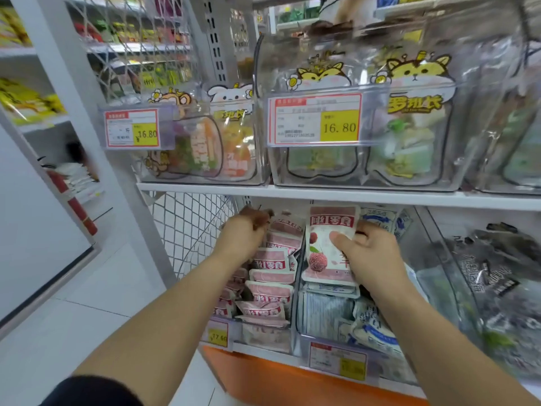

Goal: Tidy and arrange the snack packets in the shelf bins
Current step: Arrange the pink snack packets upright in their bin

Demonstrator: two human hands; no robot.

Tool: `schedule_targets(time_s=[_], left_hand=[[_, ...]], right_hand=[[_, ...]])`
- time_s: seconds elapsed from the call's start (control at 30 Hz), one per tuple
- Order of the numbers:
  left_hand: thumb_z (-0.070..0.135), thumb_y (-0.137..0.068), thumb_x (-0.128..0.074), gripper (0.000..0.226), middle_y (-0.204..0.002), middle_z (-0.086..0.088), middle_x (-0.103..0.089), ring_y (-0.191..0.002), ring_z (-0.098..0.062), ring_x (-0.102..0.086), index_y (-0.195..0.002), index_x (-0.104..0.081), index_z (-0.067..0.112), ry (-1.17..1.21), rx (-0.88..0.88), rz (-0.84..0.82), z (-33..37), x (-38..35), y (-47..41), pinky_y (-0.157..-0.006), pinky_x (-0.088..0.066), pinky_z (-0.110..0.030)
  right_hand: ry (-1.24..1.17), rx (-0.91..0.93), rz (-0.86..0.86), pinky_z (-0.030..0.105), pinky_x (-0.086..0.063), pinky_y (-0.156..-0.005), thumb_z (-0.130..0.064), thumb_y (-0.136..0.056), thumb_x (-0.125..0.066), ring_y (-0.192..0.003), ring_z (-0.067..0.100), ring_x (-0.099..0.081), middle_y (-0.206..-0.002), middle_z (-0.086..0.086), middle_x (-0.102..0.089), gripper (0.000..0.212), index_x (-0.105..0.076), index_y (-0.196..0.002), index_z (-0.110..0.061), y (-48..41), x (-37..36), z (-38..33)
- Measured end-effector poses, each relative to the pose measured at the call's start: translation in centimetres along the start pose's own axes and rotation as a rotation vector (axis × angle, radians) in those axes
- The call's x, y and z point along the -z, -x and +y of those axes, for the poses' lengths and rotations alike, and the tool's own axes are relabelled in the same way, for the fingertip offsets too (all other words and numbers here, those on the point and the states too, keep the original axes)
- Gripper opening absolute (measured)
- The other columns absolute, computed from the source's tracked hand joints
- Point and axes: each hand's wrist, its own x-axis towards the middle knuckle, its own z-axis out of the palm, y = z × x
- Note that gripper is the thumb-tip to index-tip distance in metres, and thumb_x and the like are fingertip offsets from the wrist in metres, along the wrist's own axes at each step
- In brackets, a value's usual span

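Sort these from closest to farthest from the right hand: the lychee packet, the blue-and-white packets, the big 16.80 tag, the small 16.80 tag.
1. lychee packet: held in the right hand.
2. blue-and-white packets: just below, in the same bin.
3. big 16.80 tag: on the shelf above.
4. small 16.80 tag: up and far left.

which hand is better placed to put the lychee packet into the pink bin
Right, probably. The right hand grips the lychee packet, held upright beside the pink bin. The left hand is deep among that bin's packets.
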Motion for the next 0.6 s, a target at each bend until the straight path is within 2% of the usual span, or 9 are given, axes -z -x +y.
schedule_targets(time_s=[0.07, 0.1, 0.13, 0.2, 0.3, 0.4, 0.43, 0.5, 0.6], left_hand=[[0.021, -0.093, -0.057, 0.020, -0.117, -0.009, -0.058, -0.099, -0.025, -0.061, -0.110, -0.066, 0.016, -0.130, -0.028, -0.068, 0.3, -0.4, -1.0, -0.074, -0.043, -0.021], [0.022, -0.092, -0.057, 0.020, -0.118, -0.010, -0.057, -0.099, -0.025, -0.060, -0.108, -0.067, 0.015, -0.184, -0.031, -0.097, 0.5, -0.6, -1.4, -0.070, -0.039, -0.020], [0.024, -0.091, -0.058, 0.020, -0.119, -0.010, -0.058, -0.099, -0.025, -0.059, -0.107, -0.067, 0.015, -0.201, -0.023, -0.121, 0.6, -0.7, -1.8, -0.066, -0.037, -0.019], [0.026, -0.087, -0.065, 0.030, -0.128, -0.005, -0.057, -0.102, -0.022, -0.059, -0.115, -0.064, 0.015, -0.138, 0.016, -0.183, 0.6, -1.1, -2.3, -0.067, -0.039, -0.015], [0.025, -0.083, -0.070, 0.050, -0.138, 0.000, -0.049, -0.118, -0.020, -0.052, -0.129, -0.054, 0.015, -0.064, 0.050, -0.246, 0.2, -1.3, -2.3, -0.081, -0.034, -0.014], [0.034, -0.084, -0.068, 0.053, -0.124, -0.002, -0.055, -0.109, -0.016, -0.053, -0.131, -0.051, 0.017, 0.005, 0.048, -0.263, -0.1, -0.8, -1.9, -0.082, -0.036, -0.017], [0.037, -0.087, -0.064, 0.048, -0.117, 0.001, -0.054, -0.104, -0.013, -0.051, -0.130, -0.053, 0.019, 0.029, 0.043, -0.269, -0.1, -0.6, -1.8, -0.081, -0.035, -0.017], [0.037, -0.092, -0.057, 0.039, -0.110, 0.004, -0.049, -0.098, -0.009, -0.046, -0.129, -0.055, 0.025, 0.029, 0.027, -0.261, -0.1, -0.4, -1.6, -0.078, -0.034, -0.017], [0.022, -0.093, -0.055, 0.033, -0.120, 0.000, -0.055, -0.090, -0.011, -0.051, -0.125, -0.058, 0.025, 0.056, 0.038, -0.206, 0.2, -0.7, -2.0, -0.068, -0.037, -0.015]], right_hand=[[-0.010, -0.007, 0.009, 0.045, -0.052, -0.070, -0.025, -0.086, -0.067, -0.071, 0.046, -0.058, -0.084, 0.030, -0.064, 0.027, -0.062, -0.097, -0.001, -0.4, 0.1, 0.2], [-0.018, -0.006, 0.013, 0.035, -0.045, -0.062, -0.025, -0.086, -0.067, -0.059, 0.036, -0.049, -0.069, 0.024, -0.056, 0.035, -0.059, -0.101, 0.006, -0.6, 0.2, 0.3], [-0.020, -0.004, 0.023, 0.030, -0.035, -0.058, -0.024, -0.086, -0.067, -0.056, 0.027, -0.039, -0.062, 0.018, -0.043, 0.038, -0.058, -0.103, 0.010, -0.7, 0.3, 0.3], [-0.031, 0.002, 0.041, 0.028, -0.028, -0.057, -0.021, -0.086, -0.066, -0.059, 0.021, -0.036, -0.061, 0.023, -0.038, 0.032, -0.059, -0.100, 0.007, -1.0, 0.5, 0.4], [-0.030, 0.033, 0.048, 0.030, -0.034, -0.060, -0.021, -0.085, -0.067, -0.062, 0.023, -0.044, -0.078, 0.036, -0.056, 0.033, -0.060, -0.099, 0.008, -1.3, 0.4, 0.4], [-0.012, 0.037, 0.055, 0.039, -0.048, -0.066, -0.021, -0.084, -0.068, -0.066, 0.040, -0.056, -0.092, 0.036, -0.060, 0.030, -0.060, -0.094, 0.006, -1.3, 0.3, 0.3], [-0.004, 0.046, 0.059, 0.039, -0.048, -0.064, -0.021, -0.085, -0.068, -0.064, 0.040, -0.055, -0.090, 0.036, -0.060, 0.021, -0.061, -0.088, -0.001, -1.3, 0.3, 0.3], [-0.001, 0.054, 0.056, 0.032, -0.036, -0.057, -0.019, -0.085, -0.067, -0.056, 0.026, -0.044, -0.077, 0.037, -0.055, 0.015, -0.058, -0.080, -0.008, -1.1, 0.2, 0.2], [-0.036, 0.055, 0.040, 0.029, -0.026, -0.057, -0.020, -0.085, -0.067, -0.057, 0.021, -0.034, -0.062, 0.019, -0.039, 0.018, -0.057, -0.079, -0.006, -0.9, 0.0, 0.1]])
